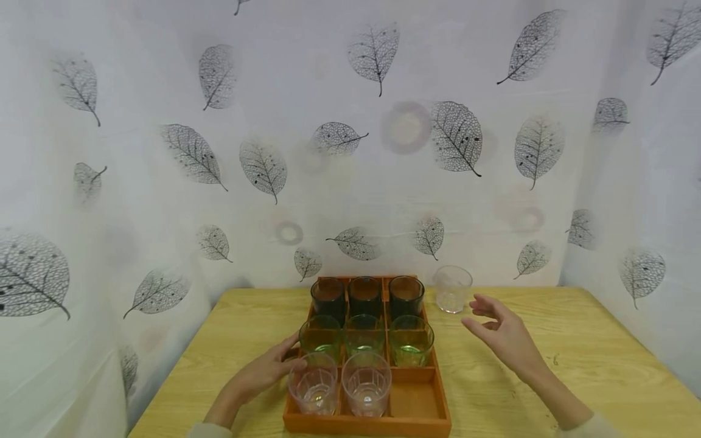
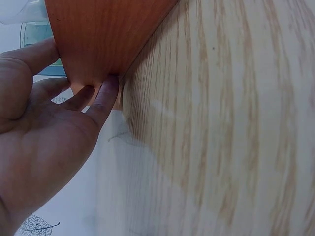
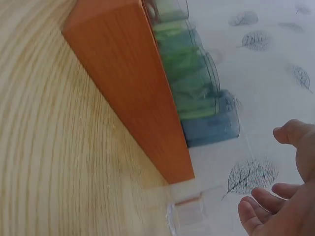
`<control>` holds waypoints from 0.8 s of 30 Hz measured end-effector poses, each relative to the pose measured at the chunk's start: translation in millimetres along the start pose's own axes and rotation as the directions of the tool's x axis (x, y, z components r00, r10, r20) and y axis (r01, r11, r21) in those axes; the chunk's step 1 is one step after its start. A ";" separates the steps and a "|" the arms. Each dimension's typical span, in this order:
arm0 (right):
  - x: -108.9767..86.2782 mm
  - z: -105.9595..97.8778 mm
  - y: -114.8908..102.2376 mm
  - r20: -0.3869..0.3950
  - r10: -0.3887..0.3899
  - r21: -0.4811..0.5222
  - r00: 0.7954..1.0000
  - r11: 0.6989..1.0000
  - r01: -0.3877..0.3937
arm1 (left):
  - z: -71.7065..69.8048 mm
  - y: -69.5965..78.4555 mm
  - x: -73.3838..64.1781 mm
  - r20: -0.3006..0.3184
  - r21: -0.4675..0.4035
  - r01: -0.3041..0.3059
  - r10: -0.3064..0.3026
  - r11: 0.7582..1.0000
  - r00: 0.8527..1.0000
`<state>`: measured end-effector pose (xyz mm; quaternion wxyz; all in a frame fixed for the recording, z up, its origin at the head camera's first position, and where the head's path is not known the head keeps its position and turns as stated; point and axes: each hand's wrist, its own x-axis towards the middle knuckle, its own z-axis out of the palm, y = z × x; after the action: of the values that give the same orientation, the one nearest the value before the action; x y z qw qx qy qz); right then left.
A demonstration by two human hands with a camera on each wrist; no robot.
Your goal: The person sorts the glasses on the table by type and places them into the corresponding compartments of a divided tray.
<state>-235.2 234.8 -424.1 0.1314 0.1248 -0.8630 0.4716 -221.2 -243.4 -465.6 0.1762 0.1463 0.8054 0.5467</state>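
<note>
A wooden compartment box point(image 1: 367, 424) stands on the table with glasses in rows. My left hand point(image 1: 263, 371) is at its left side; in the left wrist view, extended fingertips touch the outer wall point(image 2: 108, 39). The front row holds two clear glasses, left point(image 1: 313, 392) and middle point(image 1: 367, 392); its right compartment has no glass. Past the box's back right corner, a third clear glass point(image 1: 452, 292) stands upright on the table. My right hand point(image 1: 506, 337) is just right of that glass, thumb and fingers spread apart, holding nothing. In the right wrist view, this glass point(image 3: 189, 219) shows below the box.
Green-tinted glasses point(image 1: 411, 344) fill the middle row of the box, and dark glasses point(image 1: 406, 295) fill the back row. Light wood tabletop point(image 1: 493, 401) extends on both sides. A white curtain with leaf prints point(image 1: 350, 182) hangs behind and at the sides.
</note>
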 end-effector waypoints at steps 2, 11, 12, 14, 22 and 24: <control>3.2 -3.2 6.3 0.005 0.003 -0.002 1.000 1.000 -0.003 | 0.1 0.0 0.1 -0.002 0.000 0.000 0.000 1.000 1.000; 16.7 -12.8 28.7 0.019 0.015 0.002 1.000 1.000 -0.015 | 0.3 1.7 -0.1 0.011 -0.004 -0.016 0.016 1.000 1.000; 18.1 -13.4 30.5 0.020 0.018 0.001 1.000 1.000 -0.018 | 0.2 2.0 -0.3 0.011 -0.002 -0.015 0.015 1.000 1.000; 20.8 -14.2 34.3 0.023 0.024 -0.002 0.999 1.000 -0.024 | 0.3 2.9 -0.9 0.010 0.002 -0.013 0.013 1.000 1.000; 32.0 -14.7 46.2 0.032 0.050 -0.023 0.998 0.999 -0.049 | 0.1 2.1 -0.3 -0.001 0.002 -0.010 0.010 1.000 1.000; 35.0 -14.3 48.9 0.036 0.063 -0.028 0.997 0.998 -0.062 | 0.1 1.5 0.2 -0.001 0.001 -0.011 0.011 1.000 1.000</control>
<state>-282.9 269.4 -442.8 0.1023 0.1044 -0.8751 0.4614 -221.3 -242.6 -464.3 0.1726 0.1506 0.8051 0.5472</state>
